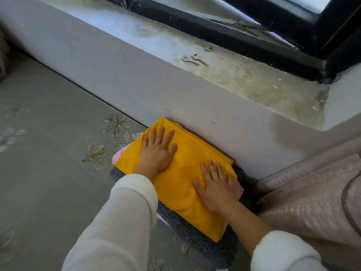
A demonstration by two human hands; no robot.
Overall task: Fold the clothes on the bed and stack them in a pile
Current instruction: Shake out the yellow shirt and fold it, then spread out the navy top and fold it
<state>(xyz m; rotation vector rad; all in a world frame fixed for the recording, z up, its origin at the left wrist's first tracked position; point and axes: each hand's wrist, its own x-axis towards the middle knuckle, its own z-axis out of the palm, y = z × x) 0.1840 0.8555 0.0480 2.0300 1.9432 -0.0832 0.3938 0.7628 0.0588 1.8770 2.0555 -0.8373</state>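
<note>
The pile (183,196) sits on the bed (48,143), right up against the wall (175,98); a yellow cloth (187,149) is on top, a pink cloth (119,154) peeks out under it, and a grey knit (195,237) lies at the bottom. Both hands lie flat on the yellow cloth; the left hand (157,153) is on the far part, the right hand (214,189) is on the near part. The fingers are straight and spread; they press down and grasp nothing.

The yellow cloth looks thin, soft and light; I think it could slide on the cloth under it if pushed sideways. The grey knit looks thick and fuzzy, so it should stay put and make a good base. The pile looks soft and squashy; pressing down flat should push the air out and keep it neat. To move the whole pile, it would be best to slip one hand under the grey knit on each side; pulling only the top cloth would likely undo the folds.

The job looks nearly done; I see no loose clothes on the bed in this view.

A pink quilt (312,192) lies to the right, near the pile; some keys (194,60) lie on the sill (254,81) above the wall.
</note>
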